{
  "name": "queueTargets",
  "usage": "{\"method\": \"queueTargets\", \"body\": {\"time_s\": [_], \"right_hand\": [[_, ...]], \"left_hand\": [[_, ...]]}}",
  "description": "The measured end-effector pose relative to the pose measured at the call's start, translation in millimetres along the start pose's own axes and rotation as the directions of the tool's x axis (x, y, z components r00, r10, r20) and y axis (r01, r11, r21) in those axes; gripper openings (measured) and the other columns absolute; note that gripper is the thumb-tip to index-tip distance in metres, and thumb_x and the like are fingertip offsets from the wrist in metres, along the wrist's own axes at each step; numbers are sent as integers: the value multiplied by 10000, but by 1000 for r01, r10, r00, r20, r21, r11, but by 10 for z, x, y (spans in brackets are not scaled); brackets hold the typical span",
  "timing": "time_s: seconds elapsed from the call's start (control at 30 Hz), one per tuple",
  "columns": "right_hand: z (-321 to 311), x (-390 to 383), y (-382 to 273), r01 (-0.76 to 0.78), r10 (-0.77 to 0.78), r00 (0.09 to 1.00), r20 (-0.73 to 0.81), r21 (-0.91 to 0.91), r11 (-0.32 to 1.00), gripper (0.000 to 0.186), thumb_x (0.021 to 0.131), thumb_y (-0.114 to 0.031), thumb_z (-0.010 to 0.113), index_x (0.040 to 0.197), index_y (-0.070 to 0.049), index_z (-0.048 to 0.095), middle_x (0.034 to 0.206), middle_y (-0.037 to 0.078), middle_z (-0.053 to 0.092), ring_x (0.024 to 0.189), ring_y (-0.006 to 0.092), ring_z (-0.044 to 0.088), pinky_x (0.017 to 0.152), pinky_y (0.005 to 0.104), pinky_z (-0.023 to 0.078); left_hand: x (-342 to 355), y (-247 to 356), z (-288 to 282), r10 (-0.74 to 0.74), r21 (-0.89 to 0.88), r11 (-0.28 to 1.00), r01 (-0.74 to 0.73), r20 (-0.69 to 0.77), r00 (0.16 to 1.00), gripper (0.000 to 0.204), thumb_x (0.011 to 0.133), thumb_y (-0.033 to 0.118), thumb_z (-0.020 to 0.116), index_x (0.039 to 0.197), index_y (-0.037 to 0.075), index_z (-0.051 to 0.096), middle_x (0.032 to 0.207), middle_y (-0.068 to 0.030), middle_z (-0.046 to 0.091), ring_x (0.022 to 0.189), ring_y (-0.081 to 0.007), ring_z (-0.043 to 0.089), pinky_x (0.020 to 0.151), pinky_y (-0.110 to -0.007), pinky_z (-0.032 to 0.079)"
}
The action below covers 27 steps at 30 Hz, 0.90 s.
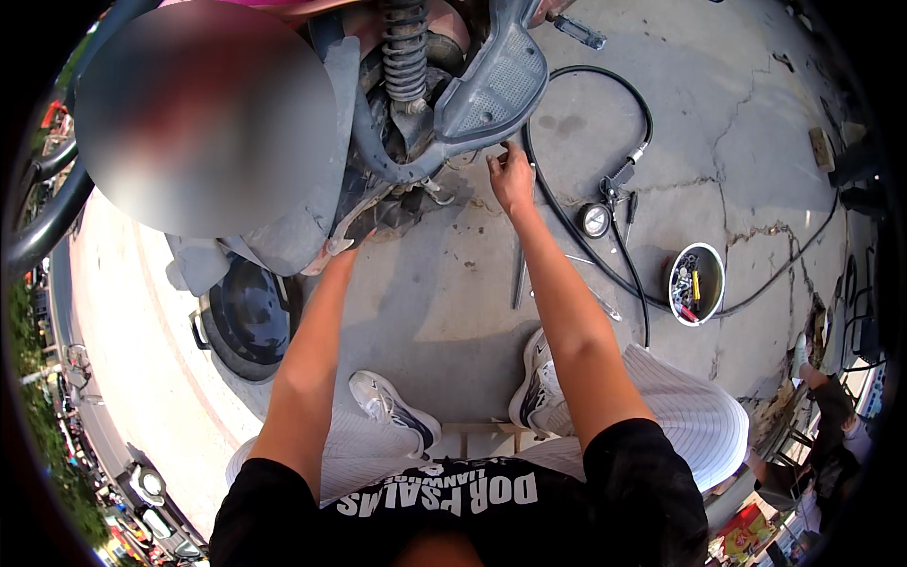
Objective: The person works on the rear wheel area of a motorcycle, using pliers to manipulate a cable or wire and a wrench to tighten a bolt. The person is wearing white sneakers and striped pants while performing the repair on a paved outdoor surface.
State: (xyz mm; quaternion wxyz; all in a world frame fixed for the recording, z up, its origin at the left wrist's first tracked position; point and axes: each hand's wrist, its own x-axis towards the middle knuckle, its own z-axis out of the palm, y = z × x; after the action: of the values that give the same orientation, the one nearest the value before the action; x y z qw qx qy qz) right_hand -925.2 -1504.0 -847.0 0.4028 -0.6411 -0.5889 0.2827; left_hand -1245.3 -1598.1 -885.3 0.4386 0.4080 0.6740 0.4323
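A scooter's dark plastic footboard [487, 90] and coiled shock spring [404, 47] fill the top centre, above grimy underparts. My left hand [359, 236] reaches into these underparts beside a bent metal piece [340, 244], its fingers hidden. My right hand [512, 175] is just below the footboard's lower edge with fingers curled; whatever they hold, if anything, is too small to make out. Long metal tools [518, 283] lie on the concrete below it. To its right are a black hose with a gauge [595, 220] and a screwdriver [630, 215].
A white-rimmed bucket of small parts and tools [696, 283] stands right. A black basin [248, 312] sits left beneath grey bodywork [307, 227]. My shoes [392, 406] are on the cracked concrete [737, 180]. A person [831, 435] is at the lower right; parked vehicles [151, 491] show lower left.
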Motion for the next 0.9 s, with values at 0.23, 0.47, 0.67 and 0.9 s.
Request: {"method": "queueTargets", "body": {"time_s": [0.23,0.47,0.67,0.9], "right_hand": [[401,304,-291,-216,21,928,372,490,845,283,815,-135,550,1065,-3,523,935,99,622,717,255,631,518,360,560],[268,739,-263,-338,203,929,311,933,120,165,877,-94,516,1034,-46,538,855,67,628,729,207,628,574,319,514],[284,765,-130,-373,113,927,358,909,183,183,890,-110,522,1071,-83,516,937,50,612,863,182,608,762,351,512],[254,-809,-473,-697,438,694,571,684,213,142,893,-28,466,1022,33,462,822,100,560,714,174,603,599,295,556]], "left_hand": [[-446,-78,-317,-55,97,993,64,-96,994,743,636,162,836,1272,45,468,1237,-79,516,1132,-188,471,1005,-308,366],[-775,247,-347,152,-455,868,-197,-134,979,597,719,-51,704,1255,74,475,1222,-37,531,1143,-174,485,1045,-331,319],[-801,553,-85,8,-280,960,-9,-2,1000,582,744,-45,685,1272,63,465,1262,-43,509,1161,-177,476,1051,-338,316],[-669,403,38,65,-271,957,-99,-134,989,521,764,2,677,1245,26,478,1249,-47,515,1142,-169,490,1010,-322,361]]}}
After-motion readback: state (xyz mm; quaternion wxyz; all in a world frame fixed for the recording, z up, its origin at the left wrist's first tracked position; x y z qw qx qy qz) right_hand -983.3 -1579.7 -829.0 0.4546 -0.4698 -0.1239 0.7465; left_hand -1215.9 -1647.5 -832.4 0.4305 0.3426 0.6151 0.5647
